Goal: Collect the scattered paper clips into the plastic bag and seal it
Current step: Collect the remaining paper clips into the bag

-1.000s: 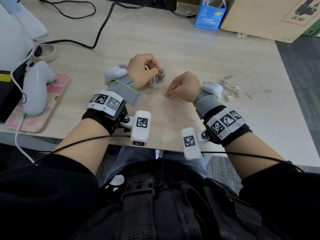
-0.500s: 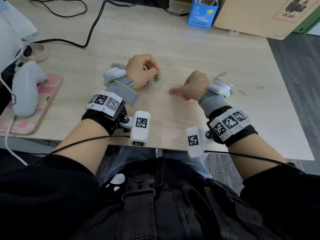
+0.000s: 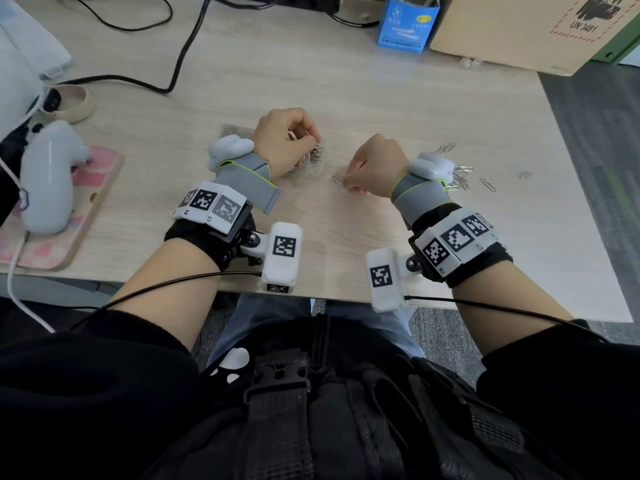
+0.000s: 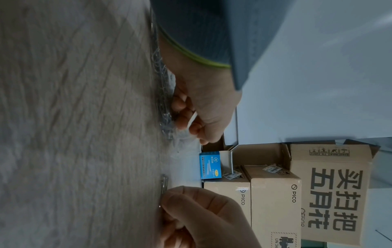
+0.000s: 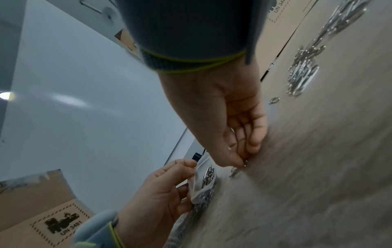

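Note:
My left hand (image 3: 306, 142) pinches the mouth of a clear plastic bag (image 3: 308, 164) that lies on the wooden table (image 3: 346, 98) with several paper clips inside. In the right wrist view the left hand (image 5: 180, 177) lifts the bag's upper lip (image 5: 201, 186). My right hand (image 3: 349, 181), fingers curled, pinches a paper clip (image 3: 337, 178) down on the table just right of the bag; the thumb tip (image 5: 239, 163) touches metal. A pile of loose paper clips (image 3: 462, 174) lies behind the right wrist, with single clips (image 3: 488, 185) farther right.
A blue carton (image 3: 407, 24) and a cardboard box (image 3: 519, 26) stand at the table's back. A white controller (image 3: 48, 178) sits on a pink pad (image 3: 86, 209) at the left, near a tape roll (image 3: 69, 103) and a black cable (image 3: 180, 64).
My right hand reached right toward the loose pile, then came back left, close to the bag's mouth. The left hand has kept its hold on the bag.

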